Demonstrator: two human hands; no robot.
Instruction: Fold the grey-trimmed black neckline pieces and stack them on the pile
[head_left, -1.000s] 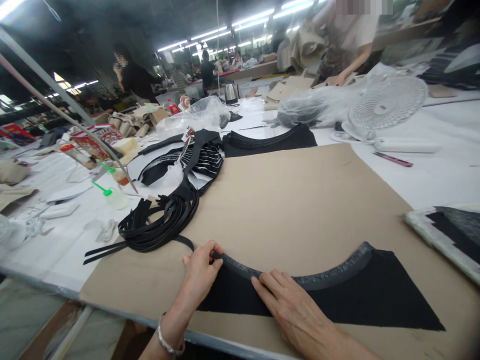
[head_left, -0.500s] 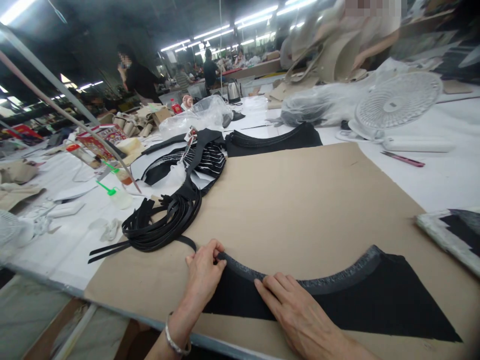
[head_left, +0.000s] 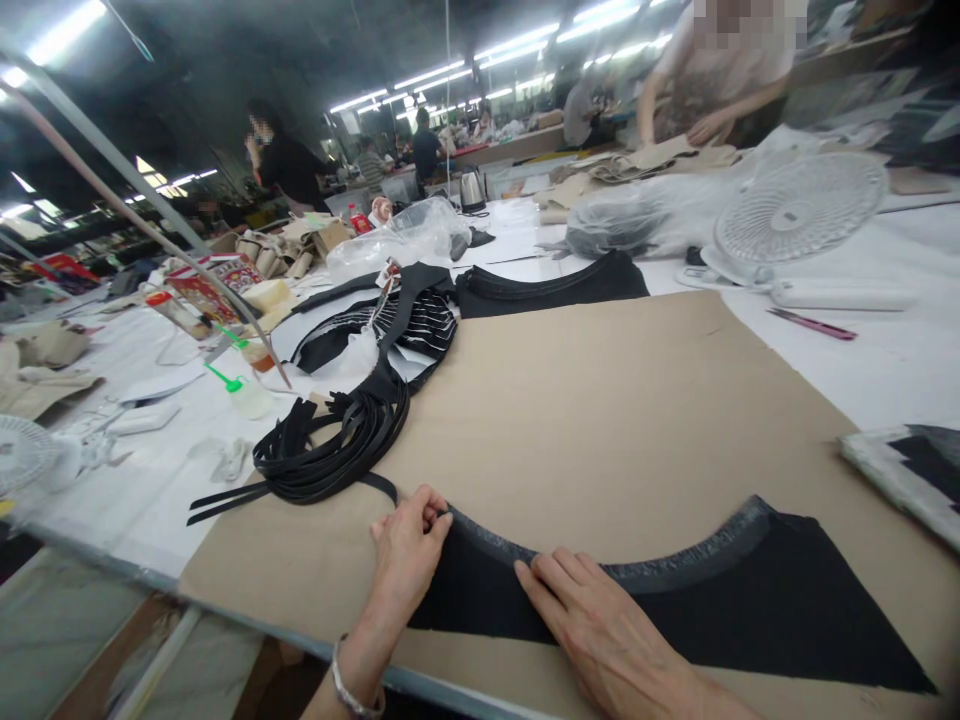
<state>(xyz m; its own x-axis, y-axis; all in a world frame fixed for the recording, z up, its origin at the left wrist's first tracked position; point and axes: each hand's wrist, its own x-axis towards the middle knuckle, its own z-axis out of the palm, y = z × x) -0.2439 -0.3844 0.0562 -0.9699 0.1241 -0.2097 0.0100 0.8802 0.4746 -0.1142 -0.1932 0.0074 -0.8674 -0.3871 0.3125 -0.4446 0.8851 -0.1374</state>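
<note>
Left hand [head_left: 411,540] pinching black panel [head_left: 750,620] at left tip; right hand [head_left: 592,610] kinda flat mid-curve, fingers loose; strap coil [head_left: 337,450] beyond panel's left.

Two hands [head_left: 409,550] [head_left: 596,612] (the wearer's), two fans [head_left: 802,220] [head_left: 26,452]

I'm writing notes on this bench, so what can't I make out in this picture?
All in the head view:
Where the black strap goes: hidden by the left hand.
Part of the black panel: covered by the right hand.
White-edged board: cut off by the right edge.
Contents of the plastic bag beside the white fan: blurred behind plastic.
</note>
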